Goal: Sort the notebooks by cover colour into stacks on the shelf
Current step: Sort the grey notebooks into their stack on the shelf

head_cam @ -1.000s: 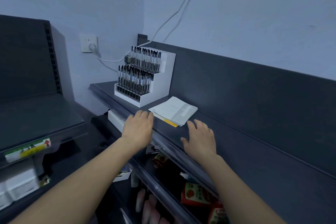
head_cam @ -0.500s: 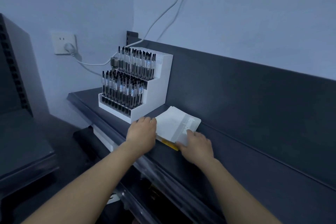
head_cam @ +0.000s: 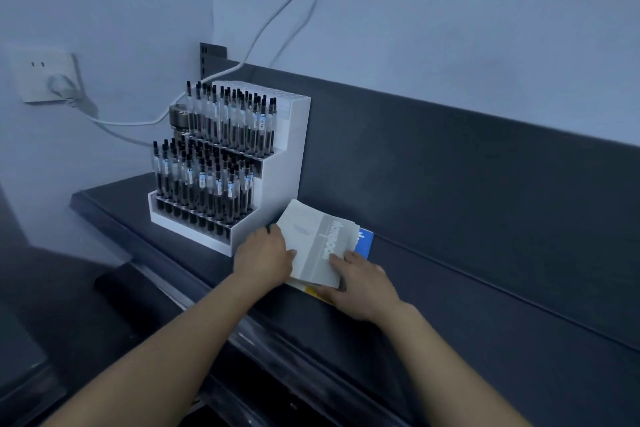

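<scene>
Low in the middle of the frame, the left hand (head_cam: 265, 256) curls round the left edge of the white notebooks (head_cam: 311, 243) lying on the dark shelf (head_cam: 450, 305). The right hand (head_cam: 362, 284) pinches their near corner, fingers on top. A yellow notebook (head_cam: 313, 290) and a blue notebook (head_cam: 366, 243) peek out beneath. Just beside them, further left, stands a white pen rack (head_cam: 277, 156), and a wall socket (head_cam: 45, 80) sits at the upper left.
</scene>
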{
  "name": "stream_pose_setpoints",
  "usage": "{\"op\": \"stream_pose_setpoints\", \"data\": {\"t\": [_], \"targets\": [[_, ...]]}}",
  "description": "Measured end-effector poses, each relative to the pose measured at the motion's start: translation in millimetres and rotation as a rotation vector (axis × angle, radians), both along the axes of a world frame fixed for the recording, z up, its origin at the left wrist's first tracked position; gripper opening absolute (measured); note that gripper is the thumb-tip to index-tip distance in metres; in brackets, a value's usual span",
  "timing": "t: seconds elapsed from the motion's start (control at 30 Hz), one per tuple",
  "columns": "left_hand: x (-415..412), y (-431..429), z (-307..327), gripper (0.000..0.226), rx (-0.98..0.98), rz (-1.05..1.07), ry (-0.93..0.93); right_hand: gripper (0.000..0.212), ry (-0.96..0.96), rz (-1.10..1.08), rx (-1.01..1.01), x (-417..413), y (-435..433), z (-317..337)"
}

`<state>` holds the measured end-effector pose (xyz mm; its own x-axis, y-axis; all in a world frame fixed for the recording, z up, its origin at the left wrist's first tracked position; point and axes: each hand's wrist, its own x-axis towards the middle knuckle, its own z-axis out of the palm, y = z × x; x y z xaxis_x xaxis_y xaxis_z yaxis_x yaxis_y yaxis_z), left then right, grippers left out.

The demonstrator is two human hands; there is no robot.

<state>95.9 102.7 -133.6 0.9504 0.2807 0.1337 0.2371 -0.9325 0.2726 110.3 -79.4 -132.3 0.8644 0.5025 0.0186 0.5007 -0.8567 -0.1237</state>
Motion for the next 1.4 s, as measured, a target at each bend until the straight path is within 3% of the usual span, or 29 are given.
{"op": "stream_pose_setpoints", "data": {"t": [0.2, 0.4, 0.5, 0.6, 0.7, 0.87, 1.03, 1.23, 1.4], "targets": [[-7, 15, 3, 0.051, -0.143, 0.079, 0.006, 0.045, 0.091, -0.017, 0.171, -9, 0, 8], [-16, 20, 7, 0.048, -0.332, 0.057, 0.050, 0.058, 0.137, -0.028, 0.298, -19, -2, 9], [-22, 20, 11, 0.039, -0.506, 0.065, 0.075, 0.065, 0.257, -0.041, 0.397, -23, -2, 14], [-31, 20, 15, 0.028, -0.711, 0.066, 0.063, 0.057, 0.392, -0.093, 0.593, -30, -2, 19], [-37, 20, 17, 0.026, -0.828, 0.068, 0.031, 0.049, 0.352, -0.165, 0.655, -36, 1, 19], [-49, 16, 14, 0.038, -0.834, 0.026, -0.121, 0.043, 0.270, -0.307, 0.698, -50, 1, 18], [-66, 6, 15, 0.037, -0.835, -0.047, -0.296, 0.019, 0.273, -0.380, 0.766, -65, -3, 14], [-84, -16, 20, 0.026, -1.031, -0.184, -0.434, 0.038, 0.350, -0.450, 1.042, -85, -14, 18], [-96, -45, 25, 0.034, -1.031, -0.293, -0.463, 0.052, 0.202, -0.417, 1.117, -99, -41, 19]]}}
